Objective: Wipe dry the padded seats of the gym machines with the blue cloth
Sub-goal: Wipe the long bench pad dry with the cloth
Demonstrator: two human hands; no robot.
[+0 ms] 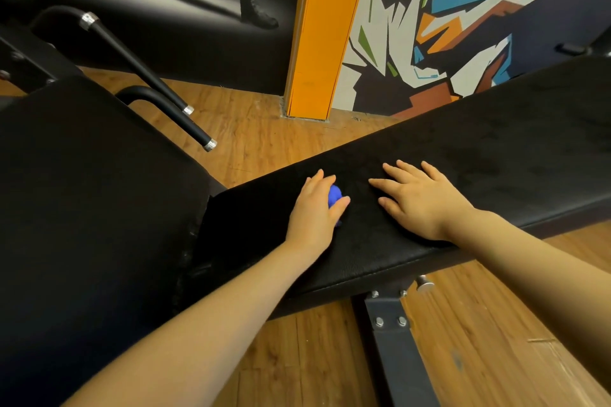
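Presently the blue cloth (334, 196) is held bunched up inside the left hand (315, 210), whose fingers and thumb are curled round it, and it is pressed against the long padded bench seat (479, 155) near the seat's left end. Only a small part of the cloth is seen between thumb and fingers; the rest is hidden under the palm. The right hand (421, 196) is laid flat on the same pad just beside it, fingers straight and spread, with nothing held.

A risk is judged to lie in the balled cloth: with so little fabric touching the pad, damp streaks could be left behind along the seat. The far stretch of the pad toward the painted wall (463, 10) could be missed if the stroke is kept short. The neighbouring black seat pad (99, 192) at the left could likewise be overlooked. Whether the pad is wet cannot be told.
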